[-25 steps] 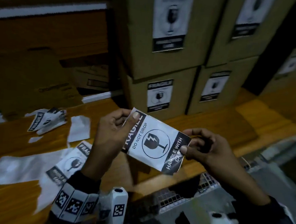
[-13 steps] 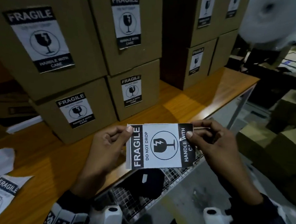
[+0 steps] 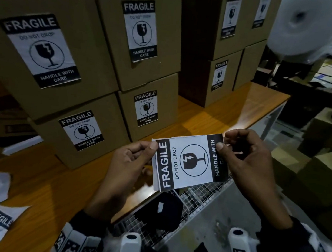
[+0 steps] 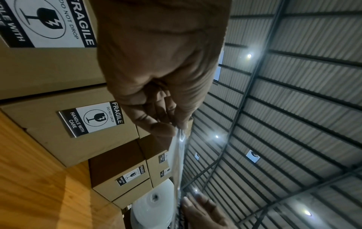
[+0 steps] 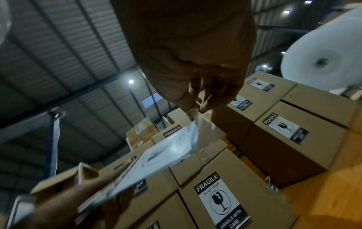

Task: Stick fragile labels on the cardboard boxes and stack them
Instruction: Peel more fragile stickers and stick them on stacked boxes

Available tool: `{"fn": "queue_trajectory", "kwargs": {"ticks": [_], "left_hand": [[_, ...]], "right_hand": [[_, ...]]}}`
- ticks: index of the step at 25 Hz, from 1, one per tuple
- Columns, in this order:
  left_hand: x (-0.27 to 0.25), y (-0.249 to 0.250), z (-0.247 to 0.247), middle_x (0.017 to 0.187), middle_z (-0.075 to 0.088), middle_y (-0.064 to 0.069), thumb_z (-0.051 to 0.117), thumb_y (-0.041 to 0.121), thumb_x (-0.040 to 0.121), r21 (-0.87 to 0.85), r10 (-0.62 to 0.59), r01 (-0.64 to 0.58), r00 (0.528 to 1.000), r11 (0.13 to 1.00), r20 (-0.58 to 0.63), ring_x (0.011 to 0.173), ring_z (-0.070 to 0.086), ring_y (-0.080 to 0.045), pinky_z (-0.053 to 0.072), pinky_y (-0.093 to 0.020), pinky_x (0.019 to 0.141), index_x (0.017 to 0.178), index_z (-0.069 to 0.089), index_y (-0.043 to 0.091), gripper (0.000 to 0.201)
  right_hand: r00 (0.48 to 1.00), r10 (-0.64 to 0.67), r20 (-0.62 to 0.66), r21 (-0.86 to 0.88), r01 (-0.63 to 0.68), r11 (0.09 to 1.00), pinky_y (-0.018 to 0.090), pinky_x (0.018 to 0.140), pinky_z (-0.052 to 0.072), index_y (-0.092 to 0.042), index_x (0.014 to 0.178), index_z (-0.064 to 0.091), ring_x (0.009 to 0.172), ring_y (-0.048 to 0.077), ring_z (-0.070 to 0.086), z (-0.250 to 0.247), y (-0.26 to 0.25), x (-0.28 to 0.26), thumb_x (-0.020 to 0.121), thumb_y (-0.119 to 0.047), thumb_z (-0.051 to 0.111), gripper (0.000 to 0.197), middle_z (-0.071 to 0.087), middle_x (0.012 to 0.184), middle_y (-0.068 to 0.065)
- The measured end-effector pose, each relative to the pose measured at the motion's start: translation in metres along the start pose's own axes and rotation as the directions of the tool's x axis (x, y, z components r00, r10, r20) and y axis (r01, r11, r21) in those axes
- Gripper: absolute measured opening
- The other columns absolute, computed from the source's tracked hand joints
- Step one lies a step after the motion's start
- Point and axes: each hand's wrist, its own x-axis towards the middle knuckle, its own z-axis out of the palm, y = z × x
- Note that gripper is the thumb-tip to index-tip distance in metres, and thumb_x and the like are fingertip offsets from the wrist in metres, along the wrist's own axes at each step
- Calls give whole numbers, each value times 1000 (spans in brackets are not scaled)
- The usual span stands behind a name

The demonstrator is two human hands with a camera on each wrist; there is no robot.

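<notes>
Cardboard boxes (image 3: 53, 63) stand stacked on the wooden bench (image 3: 220, 118), and each one in view already has a sticker. One more fragile label (image 3: 190, 163) is held in the air. Left hand (image 3: 126, 168) pinches one end, right hand (image 3: 245, 159) pinches the other, maybe peeling it.

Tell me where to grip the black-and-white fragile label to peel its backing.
Probably at the corner where the black-and-white fragile label already parts from its white backing, in its "HANDLE WITH CARE" band. The right hand pinches there from the right; the left hand steadies the "FRAGILE" end. The sheet is thin and floppy, so pinch the edges, not the face.
</notes>
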Motion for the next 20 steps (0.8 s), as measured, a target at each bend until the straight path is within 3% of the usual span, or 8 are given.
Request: {"fn": "queue_trajectory", "kwargs": {"ticks": [2,4,7,13,17,20], "left_hand": [[3,-3,-6,97,79,-12,64,35,92,-36,-12,12,1000,999,-19,88,71,-42,52,-33,62,103,75,11,29],[7,-4,-14,97,79,-11,65,30,95,-49,-10,8,999,999,-50,93,73,-41,53,-37,68,104,74,8,26],[16,-4,-24,96,79,-12,66,27,94,-79,-18,12,997,997,-71,92,76,-34,57,-42,76,104,71,3,26],[43,-10,-37,96,78,-14,68,26,90,-110,-1,0,1000,994,-5,84,74,-28,58,-30,66,101,71,5,24],[63,-17,-27,86,77,-9,69,19,91,-92,9,-5,999,996,44,70,70,-18,56,-26,60,93,76,10,12],[79,-22,-8,90,78,-5,67,16,94,-37,37,-34,995,999,92,78,72,-17,60,-27,65,92,75,10,11]], "right_hand": [[982,-183,-38,-250,168,954,34,83,55,-31,103,60,105,4,60,14,-2,2,85,-17,79,30,61,116,-13],[909,-415,31,-389,393,833,33,85,49,-24,105,64,108,15,55,36,-8,-1,84,-17,79,27,57,118,-5],[835,-499,230,-258,547,796,26,77,49,-19,105,73,96,9,58,72,-14,-11,93,-27,71,14,68,102,-10],[840,-447,308,-204,518,831,21,80,49,-22,120,74,99,2,60,102,-7,-3,96,-41,65,32,72,111,-12],[878,-399,264,-231,459,858,11,73,46,-25,115,75,92,-3,60,97,-3,7,96,-53,59,38,68,101,-19],[907,-359,222,-201,402,893,14,69,51,-25,110,77,89,-3,63,86,7,22,98,-48,60,31,67,97,-23]]}}
